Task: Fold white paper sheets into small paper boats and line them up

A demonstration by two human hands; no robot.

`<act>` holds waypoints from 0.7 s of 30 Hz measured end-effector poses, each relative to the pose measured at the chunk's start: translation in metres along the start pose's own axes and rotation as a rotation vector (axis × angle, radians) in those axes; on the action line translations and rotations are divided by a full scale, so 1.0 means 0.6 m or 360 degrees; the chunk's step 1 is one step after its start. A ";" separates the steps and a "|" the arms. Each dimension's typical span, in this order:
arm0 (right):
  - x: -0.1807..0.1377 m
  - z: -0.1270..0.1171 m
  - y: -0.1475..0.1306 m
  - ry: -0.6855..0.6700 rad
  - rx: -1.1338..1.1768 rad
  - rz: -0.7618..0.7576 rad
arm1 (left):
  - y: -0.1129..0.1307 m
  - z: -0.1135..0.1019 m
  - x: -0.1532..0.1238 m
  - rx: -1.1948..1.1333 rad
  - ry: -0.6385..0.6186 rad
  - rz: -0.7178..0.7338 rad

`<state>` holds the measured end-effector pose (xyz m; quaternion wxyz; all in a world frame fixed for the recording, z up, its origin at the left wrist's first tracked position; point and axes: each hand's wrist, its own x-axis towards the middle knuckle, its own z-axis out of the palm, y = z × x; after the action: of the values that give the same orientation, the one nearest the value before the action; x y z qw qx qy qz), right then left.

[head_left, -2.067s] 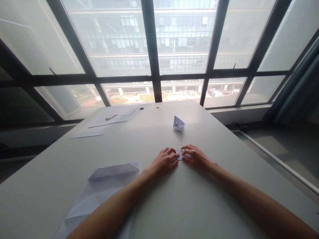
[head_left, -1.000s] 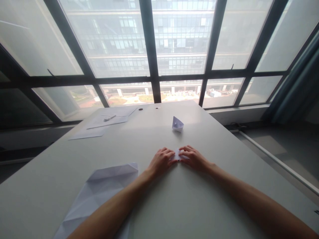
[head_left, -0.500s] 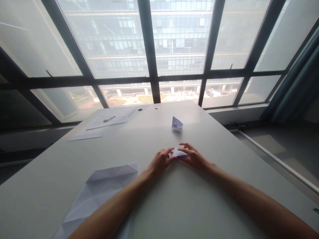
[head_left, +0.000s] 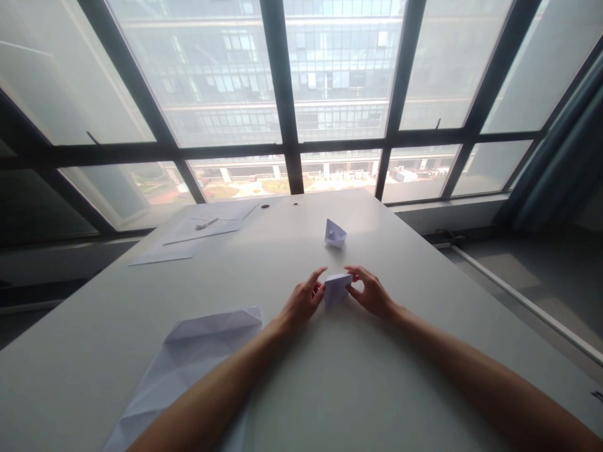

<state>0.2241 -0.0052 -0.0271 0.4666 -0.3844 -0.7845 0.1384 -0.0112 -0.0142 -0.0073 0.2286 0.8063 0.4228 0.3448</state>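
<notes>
Between my hands a small folded piece of white paper (head_left: 336, 289) is tilted up, its flat face toward me. My left hand (head_left: 304, 300) pinches its left edge between thumb and fingers, with the index finger stretched out above. At the right edge, my right hand (head_left: 371, 291) grips it between thumb and fingertips. Just beyond my hands stands a folded paper boat (head_left: 335, 235) with a pointed peak. Part of the held paper's edges is hidden behind my fingers.
A large creased sheet of paper (head_left: 198, 358) lies at the front left, partly under my left forearm. Flat paper sheets (head_left: 202, 232) with a small white object (head_left: 206, 223) on them lie at the back left of the white table (head_left: 391, 364). Windows stand beyond the table.
The folded paper has turned from lying nearly flat to standing tilted up, showing its broad face. My fingers have shifted from over it to its two sides.
</notes>
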 end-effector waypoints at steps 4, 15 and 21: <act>0.001 -0.001 0.000 0.0017 -0.0059 -0.0024 | -0.006 0.005 0.002 -0.0007 0.0015 0.0065; 0.004 -0.024 -0.028 -0.0538 -0.0136 -0.0332 | -0.013 0.002 0.000 0.0387 0.0048 0.0151; 0.002 -0.020 -0.024 -0.0543 -0.0112 -0.0180 | -0.005 0.003 -0.004 0.0555 -0.0186 0.0383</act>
<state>0.2267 -0.0156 -0.0116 0.3201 -0.3267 -0.8770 0.1474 -0.0123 -0.0146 -0.0114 0.0669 0.8969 0.3627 0.2440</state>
